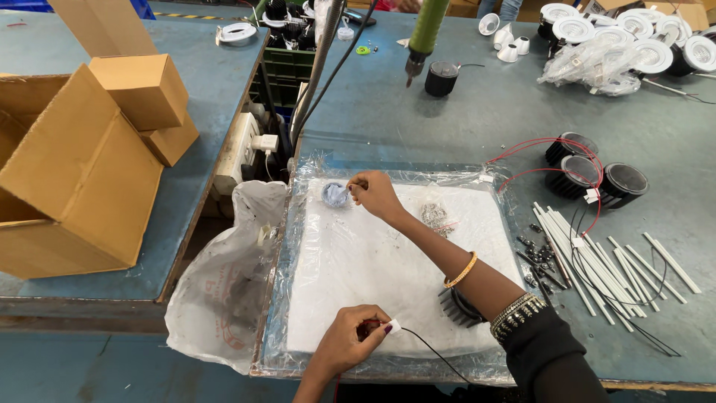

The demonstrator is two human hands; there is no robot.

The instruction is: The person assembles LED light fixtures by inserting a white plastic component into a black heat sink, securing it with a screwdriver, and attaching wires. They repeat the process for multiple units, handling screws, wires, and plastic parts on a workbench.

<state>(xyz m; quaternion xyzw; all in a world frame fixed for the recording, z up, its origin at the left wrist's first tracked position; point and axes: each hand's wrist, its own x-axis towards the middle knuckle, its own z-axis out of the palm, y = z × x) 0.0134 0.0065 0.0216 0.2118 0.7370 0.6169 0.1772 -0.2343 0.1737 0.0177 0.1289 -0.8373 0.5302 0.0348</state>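
L hand [350, 345], at the white pad's [358, 261] near edge, fingers pinched on small light wired part [371, 327], prob fragile, best held by body not thin lead; R hand [375, 195] fingertips pinch something at the paste dish [335, 195].

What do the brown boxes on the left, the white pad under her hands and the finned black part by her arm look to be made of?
The boxes look like plain matte cardboard, with folded flaps. The white pad seems soft foam or fibre under a glossy clear plastic wrap that crinkles at its edges. The finned black part looks like dark-finished metal, though moulded plastic cannot be ruled out.
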